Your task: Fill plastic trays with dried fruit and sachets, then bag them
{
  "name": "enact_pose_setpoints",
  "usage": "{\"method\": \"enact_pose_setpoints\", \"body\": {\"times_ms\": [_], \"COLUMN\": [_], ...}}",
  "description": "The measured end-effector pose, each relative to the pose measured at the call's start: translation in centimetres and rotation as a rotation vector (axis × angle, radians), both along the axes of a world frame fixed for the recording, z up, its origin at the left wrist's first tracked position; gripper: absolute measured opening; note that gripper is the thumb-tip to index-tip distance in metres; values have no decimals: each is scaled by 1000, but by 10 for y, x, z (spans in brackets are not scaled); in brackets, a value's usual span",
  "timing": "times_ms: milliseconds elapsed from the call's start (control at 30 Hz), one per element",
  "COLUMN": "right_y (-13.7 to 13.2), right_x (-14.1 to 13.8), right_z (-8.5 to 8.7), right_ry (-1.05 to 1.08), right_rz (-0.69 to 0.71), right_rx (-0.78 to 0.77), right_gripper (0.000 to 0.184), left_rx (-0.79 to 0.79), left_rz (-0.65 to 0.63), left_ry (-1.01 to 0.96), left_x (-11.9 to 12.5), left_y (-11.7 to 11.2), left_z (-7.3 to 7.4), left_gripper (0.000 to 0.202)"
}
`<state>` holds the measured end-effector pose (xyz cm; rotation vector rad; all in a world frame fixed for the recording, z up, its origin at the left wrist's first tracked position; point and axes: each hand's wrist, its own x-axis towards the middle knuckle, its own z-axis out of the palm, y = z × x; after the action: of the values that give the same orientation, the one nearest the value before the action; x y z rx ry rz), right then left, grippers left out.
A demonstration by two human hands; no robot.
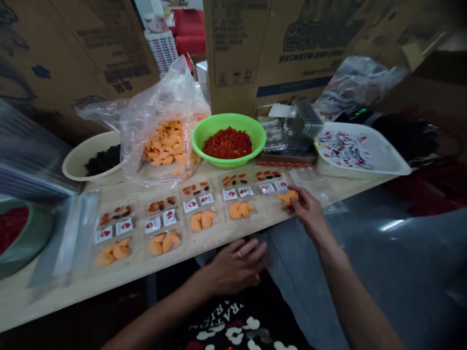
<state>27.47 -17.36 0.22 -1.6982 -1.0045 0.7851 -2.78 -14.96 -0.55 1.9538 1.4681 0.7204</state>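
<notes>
A row of several clear compartment trays (199, 211) lies along the wooden table, each with orange slices, small white-and-red sachets and red and dark bits. My right hand (306, 209) reaches to the rightmost tray (272, 187) and pinches orange slices (288, 196) over its front compartment. My left hand (237, 265) rests below the table's front edge, fingers curled and close together, a ring on one finger; nothing shows in it.
Behind the trays stand a plastic bag of orange slices (166, 141), a green bowl of red pieces (228, 140), a cream bowl of dark fruit (93, 163), stacked clear trays (292, 133) and a white tray of sachets (359, 150). Cardboard boxes (288, 43) wall the back.
</notes>
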Motion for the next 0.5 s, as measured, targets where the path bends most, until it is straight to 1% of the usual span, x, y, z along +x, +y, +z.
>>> {"method": "enact_pose_setpoints", "body": {"times_ms": [33, 67, 100, 133, 167, 233, 267, 300, 333, 367, 400, 467, 500], "right_y": [-4, -5, -5, -3, 0, 8, 12, 16, 18, 20, 21, 20, 19], "right_x": [0, 1, 3, 5, 8, 12, 12, 13, 12, 12, 10, 7, 5], "right_z": [-10, -17, -21, -22, -21, -15, -11, -7, -4, 0, 3, 6, 6], "right_ry": [-4, -26, -75, -152, -248, -443, -524, -582, -614, -620, -606, -562, -557], "right_rz": [-11, -3, 15, 36, 68, 124, 141, 153, 153, 133, 91, -6, -30], "right_rx": [3, 7, 11, 11, -6, -105, -168, -225, -265, -283, -285, -267, -267], "right_gripper": [51, 49, 46, 43, 39, 31, 26, 22, 20, 18, 17, 19, 21], "left_rx": [-10, 1, 15, 6, -21, -103, -134, -147, -143, -127, -95, 27, 112], "left_rz": [-182, -405, -619, -792, -911, -1004, -1039, -1067, -1072, -1044, -1002, -899, -842], "left_ry": [6, 12, 17, 28, 43, 96, 128, 153, 165, 164, 154, 117, 107], "left_x": [0, -1, -1, 0, 2, 12, 19, 26, 32, 37, 38, 35, 32], "left_y": [-17, -29, -36, -39, -40, -37, -37, -37, -39, -40, -41, -40, -37], "left_z": [-9, -19, -29, -38, -48, -64, -69, -72, -71, -66, -58, -37, -26], "left_gripper": [24, 22, 24, 31, 40, 51, 54, 54, 53, 51, 48, 42, 39]}}
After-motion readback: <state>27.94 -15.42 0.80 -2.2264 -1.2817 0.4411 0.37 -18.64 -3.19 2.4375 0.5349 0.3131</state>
